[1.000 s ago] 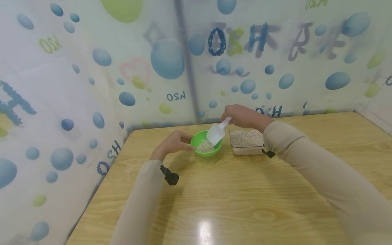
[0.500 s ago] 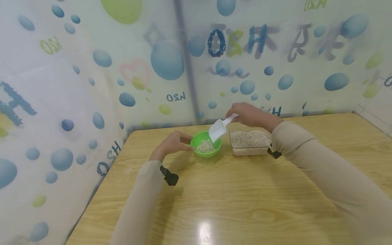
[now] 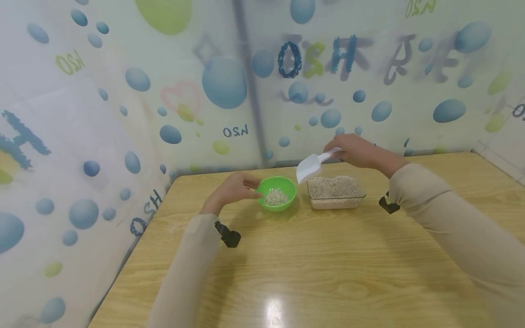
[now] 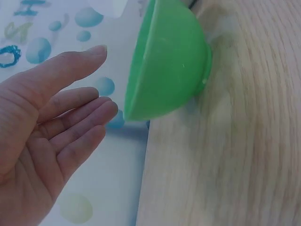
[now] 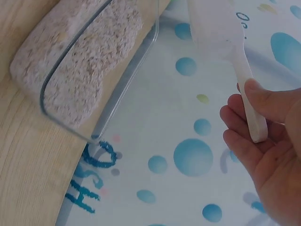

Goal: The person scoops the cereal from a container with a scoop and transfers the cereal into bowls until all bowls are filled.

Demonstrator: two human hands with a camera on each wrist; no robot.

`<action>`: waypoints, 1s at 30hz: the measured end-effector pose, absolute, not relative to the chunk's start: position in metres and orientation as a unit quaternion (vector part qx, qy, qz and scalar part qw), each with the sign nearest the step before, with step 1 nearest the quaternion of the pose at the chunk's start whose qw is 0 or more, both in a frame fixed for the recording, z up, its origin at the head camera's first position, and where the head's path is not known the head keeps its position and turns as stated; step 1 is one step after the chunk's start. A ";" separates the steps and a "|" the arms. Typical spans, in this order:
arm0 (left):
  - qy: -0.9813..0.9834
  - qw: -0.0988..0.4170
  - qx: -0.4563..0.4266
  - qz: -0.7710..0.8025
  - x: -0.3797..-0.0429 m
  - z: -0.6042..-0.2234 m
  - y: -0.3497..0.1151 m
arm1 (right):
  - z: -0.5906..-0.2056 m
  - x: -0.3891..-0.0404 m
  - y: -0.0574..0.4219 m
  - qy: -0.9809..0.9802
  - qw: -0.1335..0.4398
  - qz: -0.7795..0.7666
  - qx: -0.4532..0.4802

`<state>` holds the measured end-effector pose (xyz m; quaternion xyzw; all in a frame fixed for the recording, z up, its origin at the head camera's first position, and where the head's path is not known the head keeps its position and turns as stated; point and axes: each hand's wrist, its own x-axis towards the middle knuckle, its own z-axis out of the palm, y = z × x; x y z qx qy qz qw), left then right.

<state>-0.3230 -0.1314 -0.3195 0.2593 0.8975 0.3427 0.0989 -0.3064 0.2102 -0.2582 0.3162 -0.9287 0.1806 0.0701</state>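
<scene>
Right hand (image 3: 354,150) pinches scoop (image 3: 309,167), partly cropped in right-wrist view; left hand (image 3: 234,188) loosely extended just beside bowl (image 3: 284,183).

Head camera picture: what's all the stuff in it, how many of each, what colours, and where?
Table: one, light brown, across the bottom
Walls: three sides, whitish with blue and green spots, around the table
Bowl: one, green, on the table
Box: one, clear, right of the bowl
Grain: two heaps, pale beige, in bowl and box
Scoop: one, white, above the table
Wrist devices: two, black, one per wrist
Sleeves: two, beige, on the arms
Left hand: one, bare, beside the bowl
Right hand: one, bare, holding the scoop
</scene>
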 end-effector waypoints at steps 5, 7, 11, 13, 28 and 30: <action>0.890 0.098 0.289 0.339 -0.322 -0.315 -0.113 | -0.257 -0.301 0.227 -0.937 0.062 0.168 0.301; 0.889 0.098 0.295 0.336 -0.322 -0.315 -0.105 | -0.257 -0.299 0.232 -0.939 0.060 0.165 0.295; 0.880 0.108 0.307 0.347 -0.322 -0.312 -0.087 | -0.258 -0.296 0.242 -0.941 0.054 0.161 0.292; 0.872 0.115 0.314 0.358 -0.321 -0.311 -0.077 | -0.259 -0.294 0.247 -0.942 0.049 0.156 0.292; 0.873 0.136 0.315 0.346 -0.323 -0.316 -0.024 | -0.262 -0.290 0.273 -0.949 0.023 0.133 0.283; 0.876 0.137 0.313 0.339 -0.324 -0.317 -0.021 | -0.263 -0.290 0.274 -0.949 0.023 0.135 0.284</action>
